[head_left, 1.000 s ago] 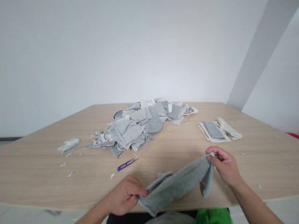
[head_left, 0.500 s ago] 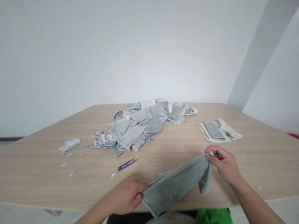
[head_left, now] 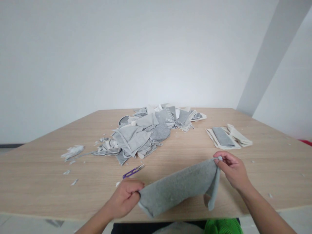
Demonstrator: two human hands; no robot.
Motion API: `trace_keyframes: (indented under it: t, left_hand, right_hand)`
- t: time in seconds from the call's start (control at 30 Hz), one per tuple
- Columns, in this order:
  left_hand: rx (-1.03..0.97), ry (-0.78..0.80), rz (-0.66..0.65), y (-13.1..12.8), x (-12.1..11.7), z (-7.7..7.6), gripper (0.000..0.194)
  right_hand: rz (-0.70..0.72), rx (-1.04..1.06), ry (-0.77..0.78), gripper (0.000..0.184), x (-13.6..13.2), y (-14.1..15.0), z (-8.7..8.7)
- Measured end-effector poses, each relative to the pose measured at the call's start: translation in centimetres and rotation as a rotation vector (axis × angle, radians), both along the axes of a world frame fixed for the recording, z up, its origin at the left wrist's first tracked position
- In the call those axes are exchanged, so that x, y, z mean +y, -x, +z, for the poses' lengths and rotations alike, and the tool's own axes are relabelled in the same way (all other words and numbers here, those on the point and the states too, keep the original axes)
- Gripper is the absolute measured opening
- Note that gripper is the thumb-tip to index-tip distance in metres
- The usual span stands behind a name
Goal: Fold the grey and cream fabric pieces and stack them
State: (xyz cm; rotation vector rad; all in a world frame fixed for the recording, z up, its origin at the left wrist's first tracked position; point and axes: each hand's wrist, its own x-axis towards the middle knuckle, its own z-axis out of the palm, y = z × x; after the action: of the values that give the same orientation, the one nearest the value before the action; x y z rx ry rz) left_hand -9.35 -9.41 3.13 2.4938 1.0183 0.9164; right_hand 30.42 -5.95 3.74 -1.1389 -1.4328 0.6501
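Observation:
A grey knit fabric piece point(head_left: 177, 187) is stretched between my two hands above the front of the table. My left hand point(head_left: 125, 198) is closed on its left end, thumb and fingers pinching the upper corner. At the upper right corner, my right hand point(head_left: 232, 169) pinches the edge between thumb and fingers, and a flap hangs down below it. Just beyond my left hand lie purple thread snips point(head_left: 133, 171), their blades pointing right.
A heap of grey, white and striped fabric pieces point(head_left: 146, 130) spreads over the table's middle and back. Folded cream and grey pieces point(head_left: 223, 136) lie at the right. White scraps point(head_left: 73, 152) are scattered left. Something green point(head_left: 223, 226) shows below the table's front edge point(head_left: 97, 217).
My left hand has moved left and slightly up, drawing the fabric out straighter and flatter. My right hand has stayed nearly in place, still pinching its corner.

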Motion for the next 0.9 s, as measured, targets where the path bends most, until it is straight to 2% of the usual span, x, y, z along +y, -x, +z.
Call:
trace_keyframes:
  t: [0.1, 0.23, 0.3, 0.37, 0.47, 0.63, 0.9]
  left_hand:
    - [-0.271, 0.187, 0.031, 0.5, 0.3, 0.0, 0.024]
    - [-0.725, 0.411, 0.141, 0.1, 0.7, -0.3, 0.017]
    - [-0.916, 0.489, 0.155, -0.5, 0.9, -0.1, 0.014]
    - [-1.020, 0.525, 0.127, -1.1, 1.1, 0.3, 0.011]
    - [-1.098, 0.572, 0.093, -1.7, 1.2, 0.8, 0.008]
    - [-1.127, 0.688, 0.165, -1.9, 0.9, 1.0, 0.006]
    - [-1.047, 0.572, 0.230, -1.1, 0.6, 1.8, 0.017]
  right_hand:
    - [-0.012, -0.010, 0.006, 0.018, -0.2, 0.1, 0.0]
    - [-0.005, -0.016, 0.015, 0.019, -0.6, 0.5, 0.0]
    - [0.003, -0.011, 0.026, 0.020, -0.6, 0.7, -0.1]
    - [0.010, 0.004, 0.042, 0.021, -0.6, 0.8, -0.5]
    - [0.003, 0.032, 0.060, 0.022, -0.5, 1.0, -1.0]
    - [-0.016, 0.061, 0.053, 0.023, -0.4, 0.9, -1.1]
    - [-0.038, 0.068, 0.008, 0.022, -0.3, 0.7, 0.4]
